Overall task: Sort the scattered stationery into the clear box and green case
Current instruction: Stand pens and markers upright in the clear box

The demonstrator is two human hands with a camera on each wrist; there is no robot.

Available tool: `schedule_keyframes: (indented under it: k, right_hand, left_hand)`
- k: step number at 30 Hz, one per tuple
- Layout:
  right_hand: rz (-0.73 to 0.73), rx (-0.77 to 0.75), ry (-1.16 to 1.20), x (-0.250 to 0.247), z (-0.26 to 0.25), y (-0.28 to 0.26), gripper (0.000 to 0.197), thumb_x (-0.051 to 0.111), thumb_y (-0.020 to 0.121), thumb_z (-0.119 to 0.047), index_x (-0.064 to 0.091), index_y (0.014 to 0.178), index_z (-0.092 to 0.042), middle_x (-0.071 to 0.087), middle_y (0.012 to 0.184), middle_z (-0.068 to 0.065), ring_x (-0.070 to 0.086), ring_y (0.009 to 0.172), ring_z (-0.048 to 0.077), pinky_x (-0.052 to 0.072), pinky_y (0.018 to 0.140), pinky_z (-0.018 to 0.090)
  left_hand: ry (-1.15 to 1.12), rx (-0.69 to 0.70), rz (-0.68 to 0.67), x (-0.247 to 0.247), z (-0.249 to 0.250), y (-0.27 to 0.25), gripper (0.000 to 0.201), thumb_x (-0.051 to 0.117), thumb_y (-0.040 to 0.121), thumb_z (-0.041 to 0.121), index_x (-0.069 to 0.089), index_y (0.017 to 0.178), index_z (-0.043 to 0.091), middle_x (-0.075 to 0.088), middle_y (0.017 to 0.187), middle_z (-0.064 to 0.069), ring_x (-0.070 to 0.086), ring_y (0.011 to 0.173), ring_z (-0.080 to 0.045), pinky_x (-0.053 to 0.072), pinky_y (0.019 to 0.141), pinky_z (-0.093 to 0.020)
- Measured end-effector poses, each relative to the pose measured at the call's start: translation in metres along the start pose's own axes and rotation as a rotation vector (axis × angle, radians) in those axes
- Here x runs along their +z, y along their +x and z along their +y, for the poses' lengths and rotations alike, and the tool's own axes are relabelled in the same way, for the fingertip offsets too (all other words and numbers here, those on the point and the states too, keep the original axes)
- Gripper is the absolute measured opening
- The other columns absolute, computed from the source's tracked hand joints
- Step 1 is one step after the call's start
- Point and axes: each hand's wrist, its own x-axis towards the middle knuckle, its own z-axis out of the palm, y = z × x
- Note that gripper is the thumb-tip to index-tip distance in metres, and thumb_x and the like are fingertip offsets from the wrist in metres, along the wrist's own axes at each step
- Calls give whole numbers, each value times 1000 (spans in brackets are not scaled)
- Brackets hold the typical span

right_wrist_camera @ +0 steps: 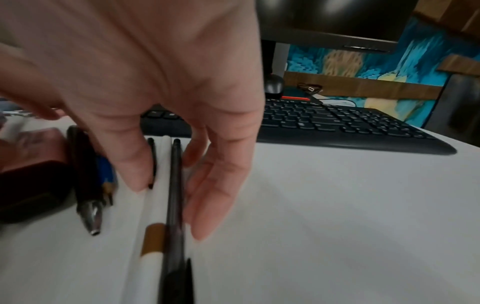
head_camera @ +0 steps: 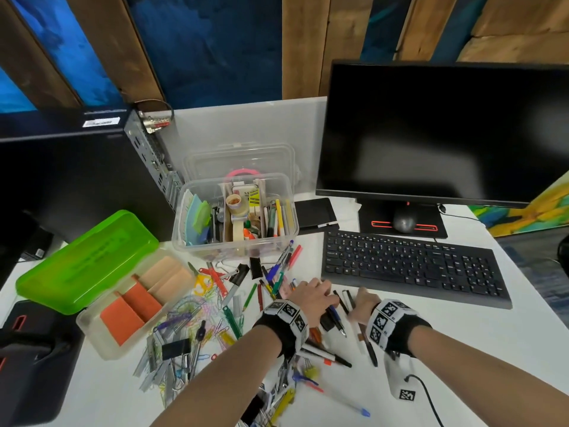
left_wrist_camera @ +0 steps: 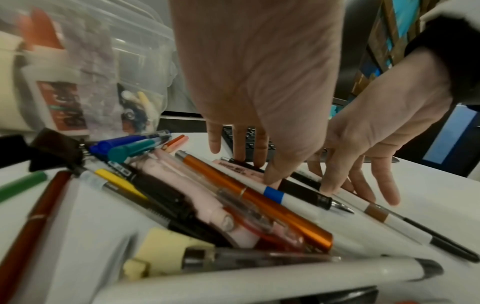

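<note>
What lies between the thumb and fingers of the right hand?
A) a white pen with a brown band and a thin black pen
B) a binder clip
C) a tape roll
A: in the right wrist view the white pen and the thin black pen lie side by side on the table, flanked by the right hand.

We see the keyboard (head_camera: 409,268) lying before the monitor (head_camera: 446,134) on the desk (head_camera: 462,349), the bin (head_camera: 234,248) left of both, the case (head_camera: 89,329) further left, and loose pens (head_camera: 272,272) spread before the bin.
</note>
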Motion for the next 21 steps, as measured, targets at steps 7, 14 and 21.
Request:
schedule_keyframes:
  k: [7,14,21]
  right_hand:
    - [56,-87,16,5,-17,8,51,60,90,-24,39,131,-1,52,129,16,53,119,28,44,95,32]
    - [65,-26,-9,5,-15,10,71,68,83,-38,31,133,-4,51,129,13,56,113,26,49,89,32]
    - [116,-86,-28,10,-18,19,52,64,87,-30,39,124,-5,56,121,11,60,106,24,49,83,30]
  left_hand:
    - [-84,-287,156,-2,0,-10,31,51,91,20,51,122,19,44,122,-8,42,113,-27,39,92,-40]
    - [-158,-706,102,-3,30,1,39,56,91,36,44,119,12,55,112,-8,57,102,-26,44,89,-40]
    - [-205,-742,102,2,36,26,43,59,90,32,41,121,7,46,115,-13,59,87,-20,43,67,-28]
